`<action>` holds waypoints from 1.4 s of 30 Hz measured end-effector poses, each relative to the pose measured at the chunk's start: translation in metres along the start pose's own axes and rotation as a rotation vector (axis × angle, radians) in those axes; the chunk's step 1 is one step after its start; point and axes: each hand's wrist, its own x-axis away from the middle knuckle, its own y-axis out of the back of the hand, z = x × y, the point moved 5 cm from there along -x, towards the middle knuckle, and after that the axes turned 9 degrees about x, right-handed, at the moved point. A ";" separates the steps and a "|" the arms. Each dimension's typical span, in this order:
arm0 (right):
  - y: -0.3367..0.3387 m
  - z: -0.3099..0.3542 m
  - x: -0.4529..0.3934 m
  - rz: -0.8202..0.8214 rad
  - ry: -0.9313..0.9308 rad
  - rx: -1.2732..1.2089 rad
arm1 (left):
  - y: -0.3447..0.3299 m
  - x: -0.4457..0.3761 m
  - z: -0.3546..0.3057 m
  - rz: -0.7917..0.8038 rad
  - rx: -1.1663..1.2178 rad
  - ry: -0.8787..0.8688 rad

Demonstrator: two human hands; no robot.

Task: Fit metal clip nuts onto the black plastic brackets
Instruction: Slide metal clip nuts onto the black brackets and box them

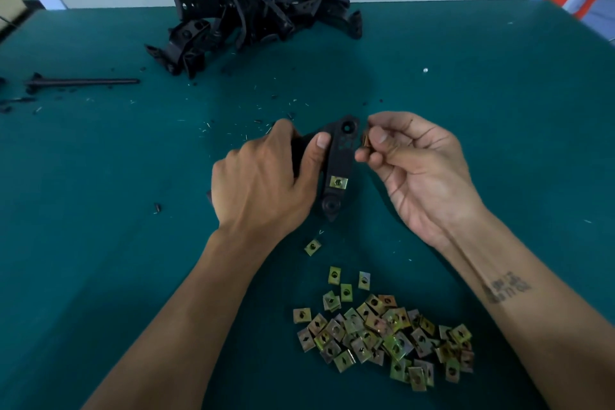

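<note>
A: What does the figure show?

B: A person's left hand [263, 176] grips a black plastic bracket [339, 163] near the middle of the green counter [100, 243], fingers curled over its hidden left part and the thumb pressed on its upper arm. One clip nut, the fitted clip nut [338, 182], already sits on the bracket's lower arm. The right hand [419, 170] pinches a second one, the held clip nut [366, 140], between thumb and forefinger, just beside the bracket's upper end, where a round hole shows; the other fingers are loosely curled.

A: Where is the stock?

B: A heap of loose clip nuts [382, 333] lies toward the near edge, under the right forearm, with a stray clip nut [312, 247] between heap and bracket. A pile of brackets [253, 17] lies at the far edge, and a black rod [83, 81] toward the far left.

A: What could go wrong from here?

B: Judging by the pinch, the held nut meets the bracket edge-on; if it is skewed, its legs may straddle the edge crookedly and jam short of the hole. Whether its open side faces the bracket cannot be told. The grip is at the very fingertips, so a hard push may flick the nut onto the counter. The left hand steadies only one side; a sideways shove may twist the bracket. The small black scraps [233, 123] strewn behind the hands could lodge under a nut
</note>
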 end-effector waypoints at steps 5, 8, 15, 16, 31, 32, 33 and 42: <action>-0.003 -0.002 0.006 -0.062 0.048 -0.016 | 0.000 0.000 -0.001 -0.010 -0.018 0.007; -0.004 -0.001 0.007 -0.083 0.091 0.017 | 0.000 0.000 -0.001 -0.016 -0.037 0.019; -0.009 0.001 0.015 -0.176 0.281 0.214 | -0.001 -0.001 -0.001 -0.009 -0.031 0.038; -0.011 0.000 0.017 -0.186 0.290 0.217 | -0.001 -0.001 -0.001 -0.013 -0.029 0.037; -0.013 -0.005 0.017 -0.122 0.119 0.056 | 0.000 -0.001 -0.002 -0.015 -0.031 0.029; -0.013 -0.004 0.016 -0.129 0.151 0.099 | 0.000 -0.001 -0.002 -0.016 -0.034 0.026; -0.012 -0.002 0.015 -0.138 0.183 0.146 | 0.000 0.000 -0.002 -0.019 -0.035 0.025; -0.006 0.002 0.011 -0.142 0.262 0.225 | 0.000 0.000 -0.002 -0.032 -0.037 0.030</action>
